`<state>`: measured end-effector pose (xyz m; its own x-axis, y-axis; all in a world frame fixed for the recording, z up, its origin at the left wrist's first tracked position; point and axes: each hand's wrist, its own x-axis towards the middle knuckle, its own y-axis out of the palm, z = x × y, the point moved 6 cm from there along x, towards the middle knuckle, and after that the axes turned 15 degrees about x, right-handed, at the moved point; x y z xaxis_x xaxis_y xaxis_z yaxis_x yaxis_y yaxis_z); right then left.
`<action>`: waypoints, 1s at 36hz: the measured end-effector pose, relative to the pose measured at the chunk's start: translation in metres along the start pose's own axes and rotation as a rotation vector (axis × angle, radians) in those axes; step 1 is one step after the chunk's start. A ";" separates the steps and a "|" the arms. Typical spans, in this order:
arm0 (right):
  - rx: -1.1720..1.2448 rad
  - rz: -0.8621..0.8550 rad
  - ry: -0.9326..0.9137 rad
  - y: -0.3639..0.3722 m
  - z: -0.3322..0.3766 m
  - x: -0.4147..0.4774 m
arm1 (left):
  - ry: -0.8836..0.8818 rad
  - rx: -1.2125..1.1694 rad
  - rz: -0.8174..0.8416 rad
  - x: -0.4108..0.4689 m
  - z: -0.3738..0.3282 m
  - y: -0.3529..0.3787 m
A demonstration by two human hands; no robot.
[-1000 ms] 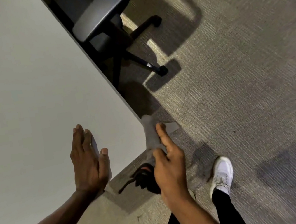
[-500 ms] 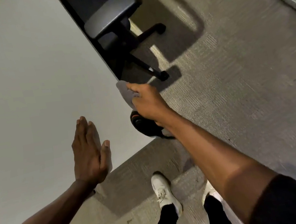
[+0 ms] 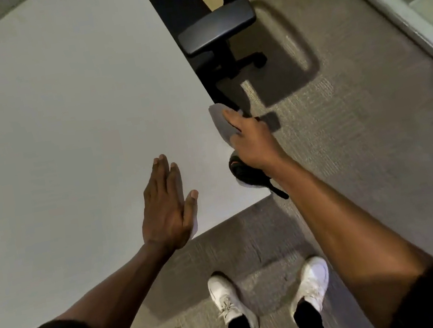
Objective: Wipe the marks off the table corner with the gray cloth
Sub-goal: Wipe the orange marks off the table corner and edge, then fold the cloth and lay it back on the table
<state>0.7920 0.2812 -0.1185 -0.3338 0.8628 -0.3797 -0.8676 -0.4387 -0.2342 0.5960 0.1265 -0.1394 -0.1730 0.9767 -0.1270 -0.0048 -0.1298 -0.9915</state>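
Observation:
The white table (image 3: 62, 131) fills the left of the view, its near right corner at the centre. My right hand (image 3: 253, 143) presses the gray cloth (image 3: 221, 123) against the table's right edge, a little beyond that corner. A dark object (image 3: 241, 169) hangs at my right wrist. My left hand (image 3: 167, 208) lies flat and empty on the table top by the front edge, fingers together and pointing away. No marks show on the table at this distance.
A black office chair (image 3: 205, 26) stands against the table's right side, just beyond the cloth. Gray carpet (image 3: 362, 140) covers the floor to the right. My two white shoes (image 3: 228, 301) stand below the table corner. A pale wall base (image 3: 396, 19) runs along the far right.
My right hand lifted the cloth from below the corner up along the table's right edge and now holds there. My feet have come together under me. The left hand stayed flat.

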 end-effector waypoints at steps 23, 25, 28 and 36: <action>0.302 -0.216 0.224 0.029 0.028 -0.218 | 0.084 -0.218 0.348 -0.010 0.014 -0.038; 0.335 -0.190 0.191 0.048 0.048 -0.225 | 0.047 -0.352 0.370 -0.020 0.024 -0.054; 0.383 -0.154 0.150 0.077 0.079 -0.234 | -0.034 -0.569 0.388 -0.043 0.044 -0.086; 0.386 -0.052 0.002 0.146 0.140 -0.247 | -0.315 -1.094 0.331 -0.117 0.115 -0.135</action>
<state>0.6967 0.0391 0.0665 -0.2853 0.8808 -0.3779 -0.9584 -0.2673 0.1003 0.5032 0.0105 0.0127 -0.2434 0.8180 -0.5212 0.9042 -0.0030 -0.4270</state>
